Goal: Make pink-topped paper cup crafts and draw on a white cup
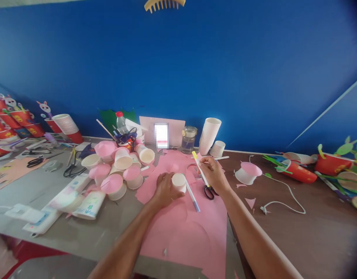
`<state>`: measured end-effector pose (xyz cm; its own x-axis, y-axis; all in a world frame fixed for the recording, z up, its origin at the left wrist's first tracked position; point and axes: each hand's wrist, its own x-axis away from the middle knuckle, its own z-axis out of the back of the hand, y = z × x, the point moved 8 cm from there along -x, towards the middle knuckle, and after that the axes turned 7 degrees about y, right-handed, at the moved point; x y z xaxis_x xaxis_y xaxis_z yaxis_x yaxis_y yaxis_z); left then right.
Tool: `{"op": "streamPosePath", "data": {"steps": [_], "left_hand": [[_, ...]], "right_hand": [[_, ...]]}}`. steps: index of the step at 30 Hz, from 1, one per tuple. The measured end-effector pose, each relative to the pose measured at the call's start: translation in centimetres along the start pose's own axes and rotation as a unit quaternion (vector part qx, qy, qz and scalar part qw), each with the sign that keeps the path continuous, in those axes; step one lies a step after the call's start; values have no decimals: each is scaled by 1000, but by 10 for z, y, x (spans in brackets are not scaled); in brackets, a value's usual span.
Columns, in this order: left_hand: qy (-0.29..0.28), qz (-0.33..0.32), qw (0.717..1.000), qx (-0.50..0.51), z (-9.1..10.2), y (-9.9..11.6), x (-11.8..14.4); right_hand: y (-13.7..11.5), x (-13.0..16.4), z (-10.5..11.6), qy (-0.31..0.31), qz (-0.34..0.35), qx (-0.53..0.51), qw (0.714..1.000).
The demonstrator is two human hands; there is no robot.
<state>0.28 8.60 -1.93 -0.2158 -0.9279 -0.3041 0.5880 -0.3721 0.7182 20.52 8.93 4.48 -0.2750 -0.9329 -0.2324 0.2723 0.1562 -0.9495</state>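
My left hand (163,190) is wrapped round a white paper cup (179,179) that stands on pink paper (178,224). My right hand (212,171) pinches a white marker (202,170) with a yellow end, tilted with that end up and held to the right of the cup. Beside the cup lies another white marker (193,197) with a blue end. Black-handled scissors (209,192) rest partly under my right hand, their blades mostly hidden.
Several cups with pink paper cones (113,183) crowd the left side, near a white power strip (58,205). Behind stand a glass jar (189,139) and a tall cup stack (210,133). At right are a cone-topped cup (248,172), a white cable (289,190) and red cups (300,171).
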Motion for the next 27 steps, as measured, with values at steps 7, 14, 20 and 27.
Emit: {"op": "streamPosePath", "data": {"steps": [7, 14, 20, 27], "left_hand": [[3, 4, 999, 48, 5, -2, -1], [97, -57, 984, 140, 42, 22, -4], [175, 14, 971, 163, 56, 9, -5], [75, -29, 979, 186, 28, -3, -10]], "right_hand": [[-21, 13, -7, -53, -92, -167, 980], [-44, 29, -16, -135, -102, -194, 966], [-41, 32, -25, -186, -85, -136, 969], [11, -4, -4, -39, 34, 314, 948]]}}
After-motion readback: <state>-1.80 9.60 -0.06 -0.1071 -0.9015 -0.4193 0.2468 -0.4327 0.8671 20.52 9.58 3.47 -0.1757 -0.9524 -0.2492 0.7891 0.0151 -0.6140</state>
